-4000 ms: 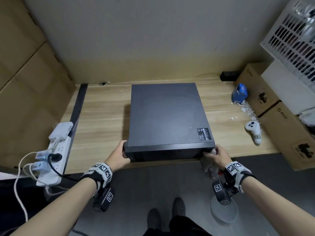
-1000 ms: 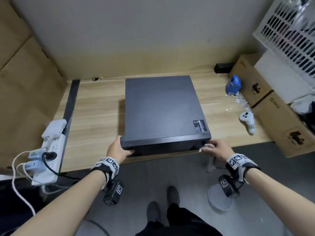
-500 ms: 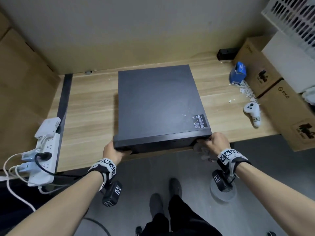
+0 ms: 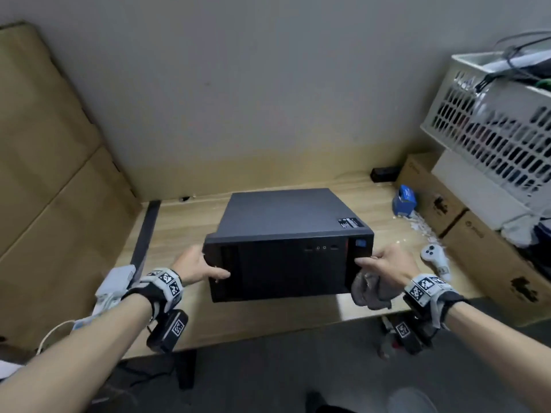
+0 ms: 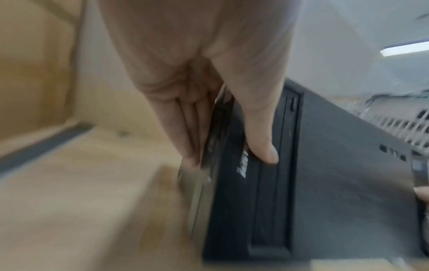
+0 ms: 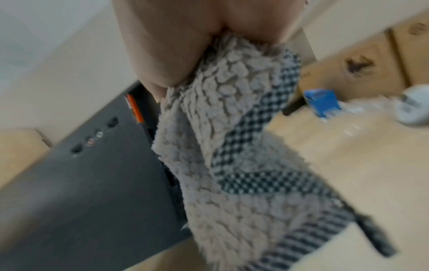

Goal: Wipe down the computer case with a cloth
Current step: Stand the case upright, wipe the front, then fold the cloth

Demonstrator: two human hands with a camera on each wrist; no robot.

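The black computer case (image 4: 286,234) is tilted up at its front over the wooden desk (image 4: 185,228), its front panel facing me. My left hand (image 4: 196,266) grips the case's left front corner, thumb on the front panel (image 5: 325,183) and fingers (image 5: 192,128) along the side. My right hand (image 4: 384,263) grips the right front corner, thumb on the panel. A fluffy grey cloth (image 4: 369,290) with a checked stripe hangs from the right palm, seen close in the right wrist view as the cloth (image 6: 232,146) beside the case (image 6: 81,192).
A white power strip (image 4: 113,281) with cables lies at the desk's left edge. On the right are a blue box (image 4: 404,201), a white controller (image 4: 435,257), cardboard boxes (image 4: 492,257) and a white basket (image 4: 492,123). Cardboard sheets (image 4: 44,174) lean on the left.
The case lay flat with both hands at its front corners. Now its front end is raised off the desk and its front panel faces me. The cloth stays in the right hand.
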